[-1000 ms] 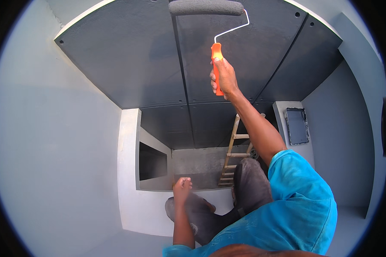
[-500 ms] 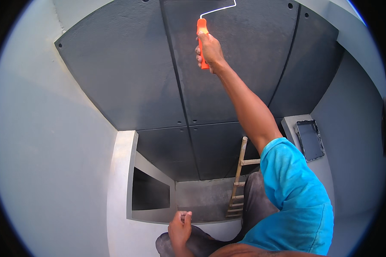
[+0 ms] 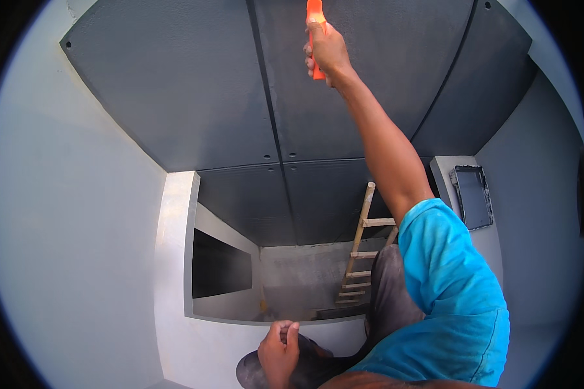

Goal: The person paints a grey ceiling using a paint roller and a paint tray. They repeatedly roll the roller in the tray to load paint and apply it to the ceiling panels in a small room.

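Closed fully around the slim orange plastic handle (image 3: pixel 315 10), your right hand (image 3: pixel 329 50) held high above the pale wooden ladder (image 3: pixel 363 223), your curled left hand (image 3: pixel 279 353) seemingly empty, apparently mid-painting, the next stroke likely needing even pressure.

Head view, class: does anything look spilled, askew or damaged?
Nothing stands out. The right hand grips the orange handle; the ladder looks unbroken where visible. The tray has a smeared rim but no visible spill.

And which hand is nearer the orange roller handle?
Right: the right hand is wrapped around the orange roller handle; the left hand is well below it in view, by the left knee.
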`<state>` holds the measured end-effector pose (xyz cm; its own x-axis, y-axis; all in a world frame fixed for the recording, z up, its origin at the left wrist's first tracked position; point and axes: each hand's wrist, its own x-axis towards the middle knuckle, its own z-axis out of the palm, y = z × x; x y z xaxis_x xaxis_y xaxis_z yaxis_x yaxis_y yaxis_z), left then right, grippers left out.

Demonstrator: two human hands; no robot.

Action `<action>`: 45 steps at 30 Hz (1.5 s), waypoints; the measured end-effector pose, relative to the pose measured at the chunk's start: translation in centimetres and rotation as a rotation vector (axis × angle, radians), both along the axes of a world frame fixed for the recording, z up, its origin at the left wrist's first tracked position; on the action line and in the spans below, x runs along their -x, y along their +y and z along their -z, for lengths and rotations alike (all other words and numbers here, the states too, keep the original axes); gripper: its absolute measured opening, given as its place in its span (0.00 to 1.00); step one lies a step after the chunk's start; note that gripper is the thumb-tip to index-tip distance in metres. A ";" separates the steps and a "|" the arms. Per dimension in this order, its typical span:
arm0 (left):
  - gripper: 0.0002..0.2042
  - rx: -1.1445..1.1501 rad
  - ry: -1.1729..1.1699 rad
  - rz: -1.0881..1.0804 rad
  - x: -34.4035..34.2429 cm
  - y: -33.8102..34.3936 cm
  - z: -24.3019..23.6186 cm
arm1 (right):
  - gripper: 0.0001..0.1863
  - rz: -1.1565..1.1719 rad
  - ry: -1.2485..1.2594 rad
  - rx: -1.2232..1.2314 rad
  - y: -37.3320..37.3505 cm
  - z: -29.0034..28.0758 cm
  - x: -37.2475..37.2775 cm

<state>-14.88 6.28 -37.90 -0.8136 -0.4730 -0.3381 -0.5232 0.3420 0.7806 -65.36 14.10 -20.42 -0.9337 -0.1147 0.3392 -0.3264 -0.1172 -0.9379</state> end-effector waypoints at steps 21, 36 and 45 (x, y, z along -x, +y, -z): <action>0.10 -0.419 0.175 0.305 -8.1 -6.0 8.3 | 0.19 0.057 -0.426 -0.079 0.7 29.4 -5.7; 0.14 -0.519 0.123 0.475 -7.8 -7.6 4.1 | 0.16 0.050 -0.775 -0.093 1.5 45.9 -8.9; 0.18 -0.601 0.290 0.540 -8.8 -7.9 5.7 | 0.20 0.030 -0.990 -0.054 1.3 52.3 -8.2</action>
